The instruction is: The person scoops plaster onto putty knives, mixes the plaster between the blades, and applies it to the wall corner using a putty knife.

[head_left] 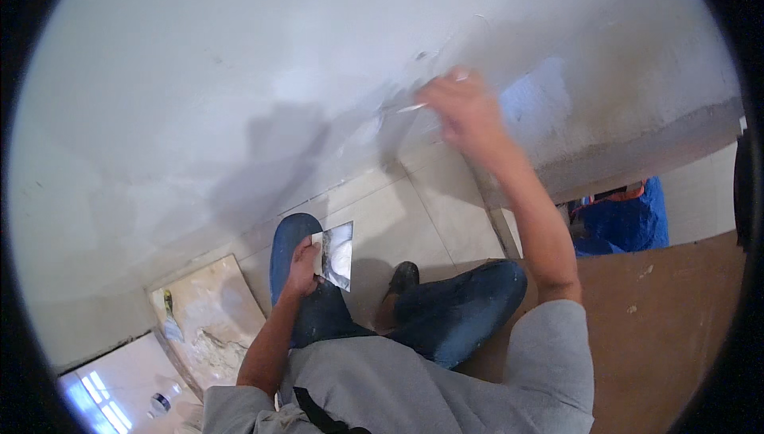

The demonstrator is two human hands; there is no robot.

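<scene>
Grasping a shiny square plate (339, 257) by its pale side in the left hand (302, 268), just over the left knee (296, 231) and above the tiled floor (434, 211). Clutching a thin pale tool (410, 108) in the right hand (465, 107), close to the wall (183, 115) and near a small dark mark (422, 56); too blurred to tell whether touching. Could gouge the wall if pressing too steeply with the tool, or lose hold of it from so light a pinch. Might knock the plate against the knee by leaning forward. Hemmed in by a brown board (660, 314) at the right and, at the left, by a pale board (187, 287) bearing paste (223, 348) and a yellow-and-black-handled tool (170, 318). Roomier leftward along the wall; tighter near the blue bag (637, 219).
</scene>
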